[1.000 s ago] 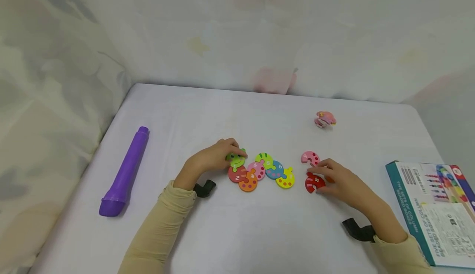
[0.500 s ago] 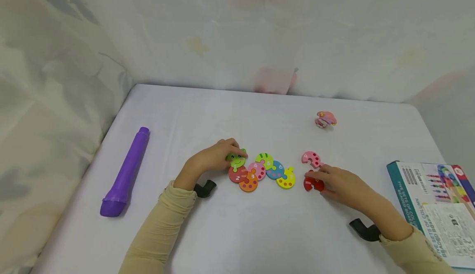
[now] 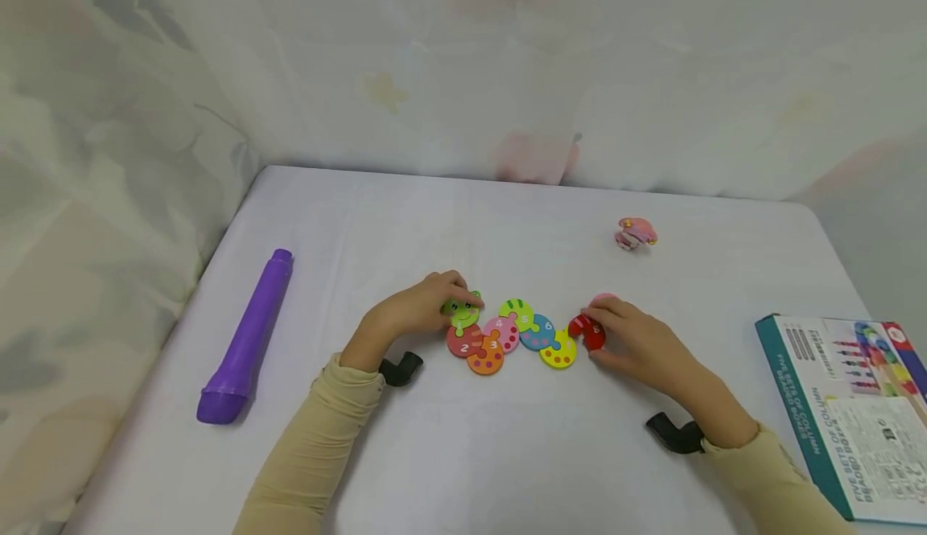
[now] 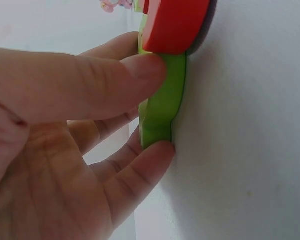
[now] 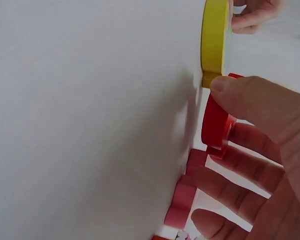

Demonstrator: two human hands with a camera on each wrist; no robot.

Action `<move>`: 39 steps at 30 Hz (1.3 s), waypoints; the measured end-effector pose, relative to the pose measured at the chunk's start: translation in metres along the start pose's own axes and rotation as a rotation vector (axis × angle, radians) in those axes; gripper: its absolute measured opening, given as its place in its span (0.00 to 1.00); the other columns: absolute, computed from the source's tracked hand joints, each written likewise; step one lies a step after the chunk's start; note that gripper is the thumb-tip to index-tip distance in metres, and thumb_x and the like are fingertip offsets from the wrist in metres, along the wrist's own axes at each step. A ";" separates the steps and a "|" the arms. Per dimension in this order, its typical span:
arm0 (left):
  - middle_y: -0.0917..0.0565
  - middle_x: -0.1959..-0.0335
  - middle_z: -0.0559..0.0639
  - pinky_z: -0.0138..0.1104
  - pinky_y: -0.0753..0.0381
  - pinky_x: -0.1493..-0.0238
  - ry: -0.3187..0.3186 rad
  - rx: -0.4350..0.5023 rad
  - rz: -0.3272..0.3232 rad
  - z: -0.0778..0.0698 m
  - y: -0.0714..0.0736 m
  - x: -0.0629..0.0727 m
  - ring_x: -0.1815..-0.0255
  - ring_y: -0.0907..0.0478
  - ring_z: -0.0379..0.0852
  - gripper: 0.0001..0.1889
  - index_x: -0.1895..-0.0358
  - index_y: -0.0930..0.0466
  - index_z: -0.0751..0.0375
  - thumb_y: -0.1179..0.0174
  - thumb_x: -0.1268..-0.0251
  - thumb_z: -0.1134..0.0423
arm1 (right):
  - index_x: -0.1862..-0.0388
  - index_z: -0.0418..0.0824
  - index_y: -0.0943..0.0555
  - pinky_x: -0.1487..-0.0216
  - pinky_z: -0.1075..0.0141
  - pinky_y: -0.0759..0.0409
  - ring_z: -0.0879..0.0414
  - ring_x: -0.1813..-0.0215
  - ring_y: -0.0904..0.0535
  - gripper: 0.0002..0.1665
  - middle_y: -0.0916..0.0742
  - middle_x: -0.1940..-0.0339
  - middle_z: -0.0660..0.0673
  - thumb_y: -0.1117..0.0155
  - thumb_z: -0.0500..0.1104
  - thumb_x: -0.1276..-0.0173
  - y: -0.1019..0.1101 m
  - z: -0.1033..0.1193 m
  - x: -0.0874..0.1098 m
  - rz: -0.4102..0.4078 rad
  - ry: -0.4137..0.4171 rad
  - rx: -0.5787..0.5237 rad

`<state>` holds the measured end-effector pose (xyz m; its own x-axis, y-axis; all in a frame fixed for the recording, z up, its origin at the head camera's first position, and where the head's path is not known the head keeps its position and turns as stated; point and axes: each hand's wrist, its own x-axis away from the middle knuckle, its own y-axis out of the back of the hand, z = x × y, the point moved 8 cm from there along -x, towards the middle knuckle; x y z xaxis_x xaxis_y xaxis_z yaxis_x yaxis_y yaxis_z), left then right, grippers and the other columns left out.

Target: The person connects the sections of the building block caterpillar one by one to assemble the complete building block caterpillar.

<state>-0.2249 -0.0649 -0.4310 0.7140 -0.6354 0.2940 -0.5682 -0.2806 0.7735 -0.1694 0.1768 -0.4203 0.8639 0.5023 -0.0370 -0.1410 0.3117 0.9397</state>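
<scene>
My left hand (image 3: 423, 303) pinches the green smiling-face puzzle piece (image 3: 463, 314), thumb and fingers at its edges in the left wrist view. Joined to this head is a wavy row of round numbered pieces, including an orange piece (image 3: 484, 360) and a blue piece (image 3: 537, 332). A yellow piece (image 3: 558, 351) ends the row on the right. My right hand (image 3: 647, 348) pinches a red striped piece (image 3: 595, 334) right beside the yellow piece's tab. In the right wrist view the red piece looks tilted. A pink piece (image 5: 182, 202) lies beyond, mostly hidden by this hand in the head view.
A purple microphone-shaped toy (image 3: 245, 342) lies at the left of the white table (image 3: 463, 454). A small pink figurine (image 3: 636, 232) stands at the back right. The bead set's box (image 3: 847, 414) sits at the right edge. Patterned cloth (image 3: 463, 76) rises behind the table.
The right hand has carried the red piece leftward and away from me, up to the yellow one, and now covers most of the pink piece. The left hand has stayed on the green head.
</scene>
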 end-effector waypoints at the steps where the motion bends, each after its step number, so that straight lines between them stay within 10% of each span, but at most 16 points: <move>1: 0.28 0.50 0.47 0.34 0.28 0.56 0.000 -0.001 0.001 0.000 0.000 0.000 0.48 0.35 0.47 0.22 0.46 0.21 0.47 0.43 0.42 0.73 | 0.45 0.39 0.23 0.57 0.55 0.21 0.49 0.47 0.26 0.33 0.23 0.47 0.42 0.26 0.45 0.51 0.000 0.000 -0.002 -0.005 0.003 0.006; 13: 0.29 0.50 0.47 0.32 0.29 0.57 0.013 -0.007 0.006 0.002 -0.002 -0.002 0.48 0.35 0.46 0.23 0.46 0.21 0.45 0.44 0.42 0.74 | 0.42 0.37 0.26 0.54 0.55 0.22 0.47 0.46 0.26 0.35 0.25 0.46 0.41 0.27 0.46 0.48 -0.009 0.002 -0.015 0.082 -0.047 -0.035; 39: 0.28 0.50 0.48 0.32 0.29 0.58 -0.003 0.002 -0.002 -0.001 0.001 0.001 0.49 0.35 0.47 0.23 0.46 0.20 0.47 0.44 0.42 0.74 | 0.43 0.40 0.24 0.54 0.53 0.23 0.48 0.50 0.27 0.36 0.22 0.52 0.41 0.25 0.50 0.52 -0.004 0.022 -0.027 0.123 0.085 0.256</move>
<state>-0.2243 -0.0654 -0.4299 0.7137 -0.6372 0.2907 -0.5677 -0.2832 0.7729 -0.1815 0.1449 -0.4156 0.8028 0.5928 0.0640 -0.1061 0.0364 0.9937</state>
